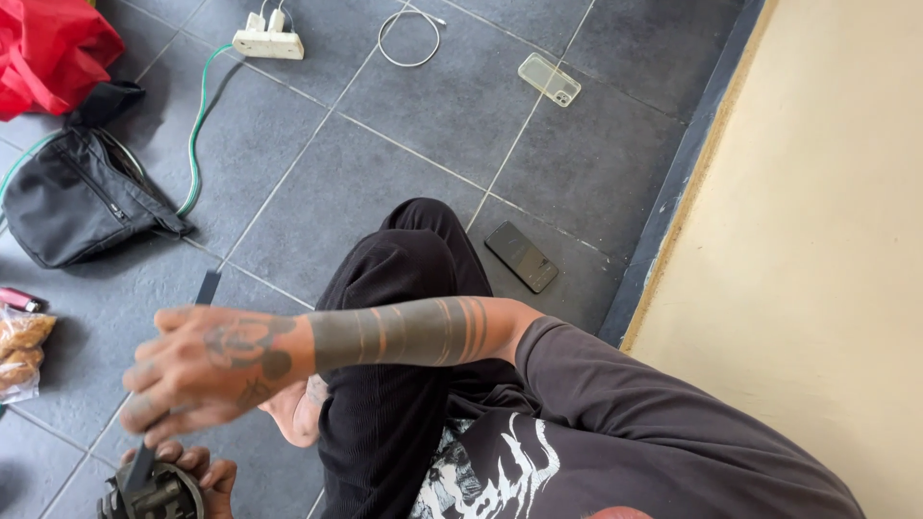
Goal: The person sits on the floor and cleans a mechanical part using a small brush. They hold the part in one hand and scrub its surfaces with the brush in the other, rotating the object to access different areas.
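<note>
Right hand grips a tool; left hand steadies a round metal part.

A: Floor tiles dark grey, pale grout. Bag black; cloth red; cable green.

B: Noted. Phone black, phone case clear. Right hand: dark tattoos, forearm banded black. Shirt dark, white print.
</note>
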